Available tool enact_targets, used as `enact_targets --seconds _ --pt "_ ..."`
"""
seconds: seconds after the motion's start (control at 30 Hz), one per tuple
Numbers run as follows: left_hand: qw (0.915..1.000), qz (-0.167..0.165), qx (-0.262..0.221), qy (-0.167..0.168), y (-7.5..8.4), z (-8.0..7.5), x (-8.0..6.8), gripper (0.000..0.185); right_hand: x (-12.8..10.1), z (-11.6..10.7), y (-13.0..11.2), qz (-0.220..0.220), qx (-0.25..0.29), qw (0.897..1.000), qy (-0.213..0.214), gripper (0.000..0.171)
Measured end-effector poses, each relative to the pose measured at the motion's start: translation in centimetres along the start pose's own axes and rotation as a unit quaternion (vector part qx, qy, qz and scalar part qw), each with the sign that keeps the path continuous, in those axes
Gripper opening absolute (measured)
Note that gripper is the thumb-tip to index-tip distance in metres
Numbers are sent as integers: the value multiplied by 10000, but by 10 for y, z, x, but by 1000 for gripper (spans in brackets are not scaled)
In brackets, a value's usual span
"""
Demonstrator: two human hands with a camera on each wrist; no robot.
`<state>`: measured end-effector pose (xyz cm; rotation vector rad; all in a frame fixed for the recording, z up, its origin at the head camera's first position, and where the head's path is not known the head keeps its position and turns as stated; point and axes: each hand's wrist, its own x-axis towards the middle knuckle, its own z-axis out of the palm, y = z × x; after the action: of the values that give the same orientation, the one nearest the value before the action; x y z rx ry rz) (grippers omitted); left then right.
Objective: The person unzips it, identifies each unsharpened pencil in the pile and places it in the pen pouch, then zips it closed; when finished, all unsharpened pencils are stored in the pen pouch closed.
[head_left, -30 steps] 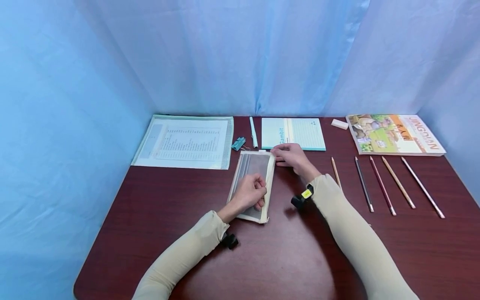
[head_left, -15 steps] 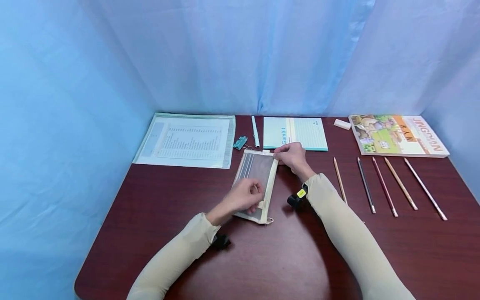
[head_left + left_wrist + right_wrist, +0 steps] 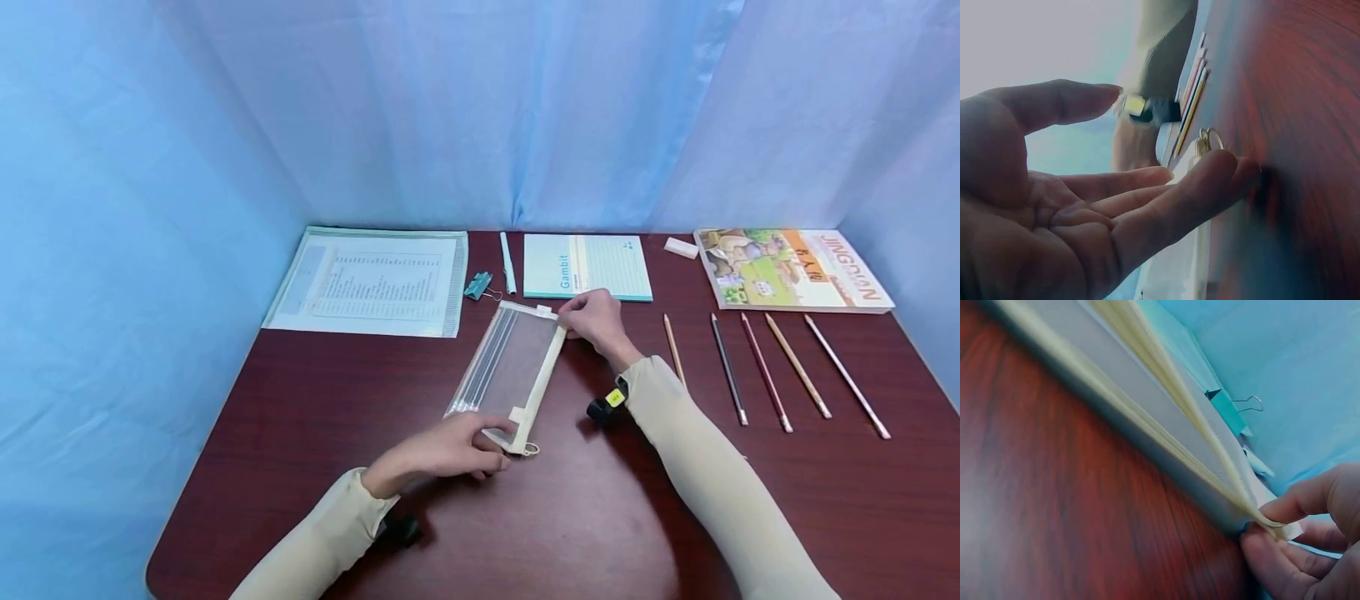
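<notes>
Diagonally on the table (image 3: 315, 392), a mesh pencil pouch (image 3: 513, 367) is pinched at its far corner by the right hand (image 3: 596, 321), while its near end is touched by the left hand (image 3: 450, 450), fingers relaxed and outstretched.

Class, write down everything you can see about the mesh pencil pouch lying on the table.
The mesh pencil pouch is a flat, see-through grey mesh rectangle edged in cream fabric, with a small ring pull at its near corner. Several pencils show through its left side. It lies slantwise on the dark red table, its zipped edge gaping a little. The right hand pinches its far corner tab; the left hand, fingers straight, touches its near end. A teal binder clip lies beyond it, apart.
</notes>
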<state>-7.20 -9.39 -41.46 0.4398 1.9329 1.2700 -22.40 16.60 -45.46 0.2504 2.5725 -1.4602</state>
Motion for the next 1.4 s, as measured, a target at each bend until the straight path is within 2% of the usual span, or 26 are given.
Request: enact_targets --seconds 0.1,0.2,0.33,0.47,0.6,0.77,0.97,1.07,1.17,1.4 --pt "9989 -16 -459 58 -7 -6 -4 49 -10 -10 3 -117 -337 9994 -43 15" --pt "9973 -61 -709 205 -12 -14 -7 47 -21 -19 6 -338 -952 9949 -1 11" --pt "9956 -70 -841 399 -16 -24 -5 44 -34 -29 11 -497 -1891 9805 192 9" --pt "9919 -61 -1099 638 -18 -33 2 44 -45 -38 15 -638 -2569 9640 232 10" --pt "9878 -130 -1291 860 -18 -42 9 43 -54 -44 17 -932 -2973 9500 207 9" --pt "9869 -143 -1209 1061 -18 -54 20 44 -65 -45 17 -1132 -3311 9360 373 14" --pt "9818 -64 -1238 1436 -19 -67 38 42 -71 -45 15 -750 -3502 9328 399 18" --pt "9749 56 -1520 1629 -21 -72 50 40 -71 -46 15 -578 -3555 9320 417 21" --pt "9643 136 -1843 1898 -24 -76 61 38 -71 -46 16 -558 -3599 9303 442 25" --pt "9414 289 -2248 2498 -30 -75 79 35 -70 -46 16 -515 -3672 9277 445 27"
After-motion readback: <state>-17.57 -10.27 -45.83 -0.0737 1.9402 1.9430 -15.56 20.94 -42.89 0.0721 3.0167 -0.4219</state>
